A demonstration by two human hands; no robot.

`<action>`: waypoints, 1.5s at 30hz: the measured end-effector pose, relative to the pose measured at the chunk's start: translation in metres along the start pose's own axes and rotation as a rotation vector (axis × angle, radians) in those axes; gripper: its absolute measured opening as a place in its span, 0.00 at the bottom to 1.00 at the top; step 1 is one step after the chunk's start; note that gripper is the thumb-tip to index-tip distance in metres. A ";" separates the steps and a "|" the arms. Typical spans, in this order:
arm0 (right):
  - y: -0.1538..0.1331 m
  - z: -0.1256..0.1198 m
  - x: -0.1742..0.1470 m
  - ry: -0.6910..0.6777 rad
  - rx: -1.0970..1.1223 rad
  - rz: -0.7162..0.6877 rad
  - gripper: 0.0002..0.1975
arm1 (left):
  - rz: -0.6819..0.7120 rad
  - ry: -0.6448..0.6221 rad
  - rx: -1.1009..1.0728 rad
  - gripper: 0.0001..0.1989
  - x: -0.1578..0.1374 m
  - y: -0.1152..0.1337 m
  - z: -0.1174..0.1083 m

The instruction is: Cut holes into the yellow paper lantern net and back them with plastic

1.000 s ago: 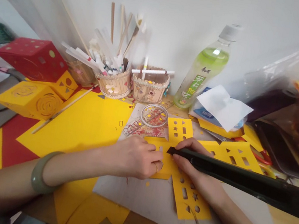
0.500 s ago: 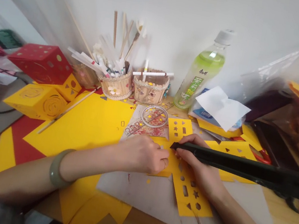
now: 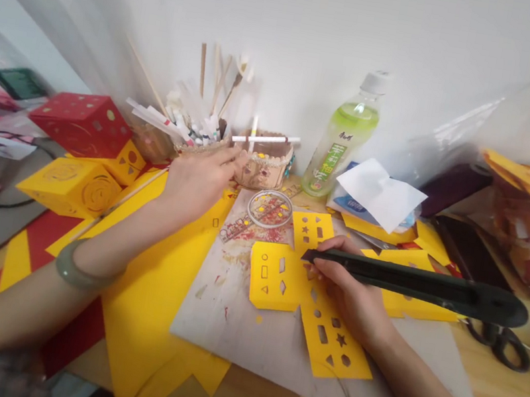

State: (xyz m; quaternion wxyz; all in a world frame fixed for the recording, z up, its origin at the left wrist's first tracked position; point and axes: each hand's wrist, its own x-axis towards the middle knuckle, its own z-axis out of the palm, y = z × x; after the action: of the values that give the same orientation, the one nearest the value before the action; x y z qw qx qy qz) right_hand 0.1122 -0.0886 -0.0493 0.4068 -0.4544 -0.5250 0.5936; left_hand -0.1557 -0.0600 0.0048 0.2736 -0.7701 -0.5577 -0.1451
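My right hand [image 3: 354, 300] grips a black utility knife [image 3: 422, 285] like a pen, with its tip pointing left. Under it lies a yellow paper cutout [image 3: 274, 297] with small stars, diamonds, rectangles and other shapes cut through; some shapes on its left flap are only outlined. My left hand [image 3: 197, 181] reaches to the small decorated wooden basket [image 3: 267, 170], fingers stretched out at its left rim. No object shows in those fingers, though their tips are slightly blurred. A round silver-rimmed dish [image 3: 270, 209] holding yellow scraps sits on the stained pale cutting board [image 3: 221, 316].
Behind my left hand stands a holder with markers and sticks [image 3: 200, 131]. A green drink bottle [image 3: 345, 134] and a tissue pack [image 3: 376, 196] stand at the back. Yellow sheets [image 3: 154, 295] and decorated paper boxes [image 3: 70, 184] lie left; black-handled scissors [image 3: 507, 348] lie right.
My left hand has left the yellow cutout and moved up and left to the basket, uncovering the cutout's left flap. My right hand stays at the cutout with the knife. The view has shifted slightly.
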 end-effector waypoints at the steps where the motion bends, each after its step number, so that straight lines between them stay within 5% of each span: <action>1: 0.000 0.000 0.000 0.009 -0.014 -0.011 0.07 | 0.073 0.008 -0.021 0.17 -0.002 0.000 -0.001; 5: -0.002 -0.003 0.000 0.070 -0.053 -0.076 0.08 | 0.588 -0.003 -0.304 0.13 -0.024 0.020 -0.011; 9: -0.006 -0.007 0.002 0.136 -0.093 -0.137 0.08 | 0.750 -0.067 -0.449 0.12 -0.048 0.048 -0.019; 20: -0.019 -0.028 0.004 0.344 -0.206 -0.312 0.08 | 0.640 0.124 -0.301 0.09 -0.050 0.080 0.007; 31: -0.017 0.004 0.007 -0.140 -0.520 -0.315 0.03 | 0.564 0.133 -0.500 0.12 -0.050 0.070 0.012; 45: -0.005 0.003 0.009 -0.206 -0.667 -0.314 0.01 | 0.529 0.163 -0.466 0.09 -0.056 0.075 0.016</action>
State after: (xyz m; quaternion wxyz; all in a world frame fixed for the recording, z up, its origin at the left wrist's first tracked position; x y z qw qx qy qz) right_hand 0.1072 -0.0803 -0.0448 0.2678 -0.4139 -0.7907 0.3631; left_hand -0.1051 -0.1112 -0.0573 0.1624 -0.9153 -0.2676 -0.2535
